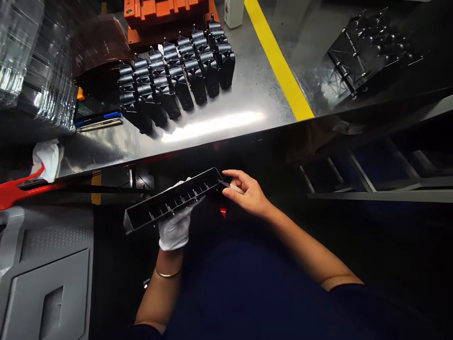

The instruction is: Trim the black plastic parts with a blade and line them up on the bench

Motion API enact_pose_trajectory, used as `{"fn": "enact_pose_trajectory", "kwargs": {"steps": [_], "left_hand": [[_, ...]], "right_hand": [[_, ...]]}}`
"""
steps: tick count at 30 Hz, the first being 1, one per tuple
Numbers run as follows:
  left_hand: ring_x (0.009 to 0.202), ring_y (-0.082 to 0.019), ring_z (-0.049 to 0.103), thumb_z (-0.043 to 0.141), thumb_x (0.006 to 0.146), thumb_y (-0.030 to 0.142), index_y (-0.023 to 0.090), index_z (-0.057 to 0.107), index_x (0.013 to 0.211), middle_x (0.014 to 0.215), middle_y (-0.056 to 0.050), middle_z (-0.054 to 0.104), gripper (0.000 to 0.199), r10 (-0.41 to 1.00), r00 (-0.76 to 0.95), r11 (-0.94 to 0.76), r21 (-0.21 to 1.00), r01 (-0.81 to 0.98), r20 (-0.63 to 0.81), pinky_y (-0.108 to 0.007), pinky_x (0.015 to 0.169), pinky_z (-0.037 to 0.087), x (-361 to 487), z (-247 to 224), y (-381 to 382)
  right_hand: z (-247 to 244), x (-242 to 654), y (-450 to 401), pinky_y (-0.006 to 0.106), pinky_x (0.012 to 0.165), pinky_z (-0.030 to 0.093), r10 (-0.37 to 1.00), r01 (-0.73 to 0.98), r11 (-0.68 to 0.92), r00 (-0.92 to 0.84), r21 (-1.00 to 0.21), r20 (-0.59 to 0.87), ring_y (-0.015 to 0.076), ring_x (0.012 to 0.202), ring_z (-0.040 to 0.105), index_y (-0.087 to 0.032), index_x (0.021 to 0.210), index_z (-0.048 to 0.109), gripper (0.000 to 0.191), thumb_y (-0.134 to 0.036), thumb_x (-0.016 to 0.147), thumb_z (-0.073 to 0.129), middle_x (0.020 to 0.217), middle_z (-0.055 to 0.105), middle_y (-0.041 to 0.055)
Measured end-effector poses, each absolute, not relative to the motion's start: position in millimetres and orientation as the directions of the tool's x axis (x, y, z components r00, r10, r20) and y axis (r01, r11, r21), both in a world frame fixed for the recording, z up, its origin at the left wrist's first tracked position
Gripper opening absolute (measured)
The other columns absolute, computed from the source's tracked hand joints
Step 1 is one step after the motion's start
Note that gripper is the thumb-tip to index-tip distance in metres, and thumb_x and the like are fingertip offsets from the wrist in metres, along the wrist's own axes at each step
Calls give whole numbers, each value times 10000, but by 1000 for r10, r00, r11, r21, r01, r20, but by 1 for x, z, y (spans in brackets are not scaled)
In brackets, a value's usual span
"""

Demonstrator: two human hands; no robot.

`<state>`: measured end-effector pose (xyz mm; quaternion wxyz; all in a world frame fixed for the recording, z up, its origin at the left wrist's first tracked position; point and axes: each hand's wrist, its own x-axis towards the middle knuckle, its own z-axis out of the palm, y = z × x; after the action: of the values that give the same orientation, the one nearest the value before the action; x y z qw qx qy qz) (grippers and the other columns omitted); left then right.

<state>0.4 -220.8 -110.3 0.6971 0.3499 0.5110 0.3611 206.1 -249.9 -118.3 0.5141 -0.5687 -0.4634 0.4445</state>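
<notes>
In my gloved left hand (175, 229) lies a long black plastic part (177, 198), shaped like a shallow open box with small ribs along one inner side. The white glove wraps it from below and behind, and the part tilts up toward the right. My bare right hand (247, 192) pinches a small knife (236, 188) with a pale handle. Its thin blade points left and is at the right end of the black part; whether it touches the edge I cannot tell.
Rows of black moulded parts (177, 71) stand on the metal table (255, 94), before an orange block (166, 9). Stacked clear trays (35, 71), pens (99, 122), a white cloth (46, 158) and red-handled tool (21, 189) are left. A yellow stripe (279, 61) crosses the table.
</notes>
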Motion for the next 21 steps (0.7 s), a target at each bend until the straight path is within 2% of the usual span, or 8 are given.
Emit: {"fn": "enact_pose_trajectory", "kwargs": {"steps": [3,5,7,9,11,13,17,21], "left_hand": [[865,-267,702,775,583,249,221,706,648,801,-12,756,100,867,246,494,814,-304,-434,-502,895,542,6,-104,-212],[938,-248,687,777,628,241,232,717,723,901,-8,760,113,863,284,504,758,-414,-418,-460,881,555,13,-99,-209],[1037,-241,655,738,715,321,248,719,819,1003,-16,749,129,853,292,521,683,-512,-432,-433,872,559,22,-92,-205],[1029,-231,660,730,734,338,236,715,838,1001,-23,747,146,836,239,532,621,-576,-494,-406,859,564,31,-87,-199],[939,-208,691,763,689,239,207,711,782,911,-20,752,112,817,157,527,608,-594,-555,-354,843,566,39,-84,-192],[849,-175,704,770,651,156,190,699,725,823,-5,743,108,826,82,483,624,-614,-558,-302,817,565,46,-82,-186],[841,-132,692,768,666,164,255,698,825,848,53,727,196,918,-159,180,741,-647,-362,-276,832,557,54,-81,-183],[1062,-174,647,760,709,246,293,676,964,1033,40,703,273,930,-356,-90,886,-456,-89,-342,976,502,57,-82,-192]], "right_hand": [[-107,212,-251,211,436,293,997,139,-18,80,-990,-7,51,441,258,-176,1146,633,536,-460,707,751,502,288,-109],[-102,210,-250,215,417,265,994,182,6,105,-983,25,48,433,250,-166,1060,667,468,-476,717,737,499,328,-99],[-102,202,-249,212,435,317,986,244,62,138,-968,98,51,445,341,-170,1039,670,440,-479,731,725,578,499,-59],[-103,191,-248,215,517,414,971,331,143,136,-933,196,75,519,485,-177,1063,660,431,-473,753,708,763,644,6],[-105,181,-247,226,588,459,961,411,164,139,-897,239,105,593,569,-179,1083,645,438,-487,773,685,862,684,42],[-104,176,-248,233,598,463,967,455,88,174,-886,185,121,602,585,-185,1134,607,455,-502,809,641,817,678,33],[-98,173,-254,240,607,447,975,391,-30,213,-920,59,114,584,549,-202,1143,567,303,-397,939,458,731,614,-5],[-101,163,-260,234,624,451,986,91,-20,167,-996,-4,110,656,552,-193,977,598,202,-358,920,496,775,605,4]]}}
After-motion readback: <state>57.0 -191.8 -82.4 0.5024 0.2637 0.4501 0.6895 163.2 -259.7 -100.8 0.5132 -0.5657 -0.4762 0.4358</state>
